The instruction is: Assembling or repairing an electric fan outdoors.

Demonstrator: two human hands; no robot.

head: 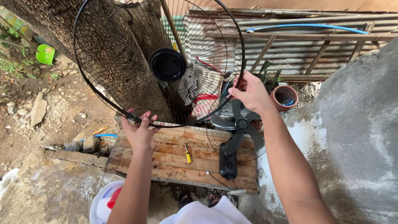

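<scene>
I hold a round black wire fan guard (124, 70) with a black centre cap up in the air, tilted toward me. My left hand (140, 130) grips its lower rim. My right hand (251, 93) grips the rim on the right side. Below the guard, a black fan (236, 128) with dark blades and its rear wire guard lies on a wooden plank bench (166, 159). A small screwdriver (188, 154) with a yellow handle lies on the planks between my arms.
A tree trunk (120, 45) rises behind the guard. A corrugated metal fence (298, 49) with a blue hose runs at the back. A terracotta pot (284, 96) sits at right, beside a grey concrete mass (360, 124). A white and red object (105, 201) lies at bottom left.
</scene>
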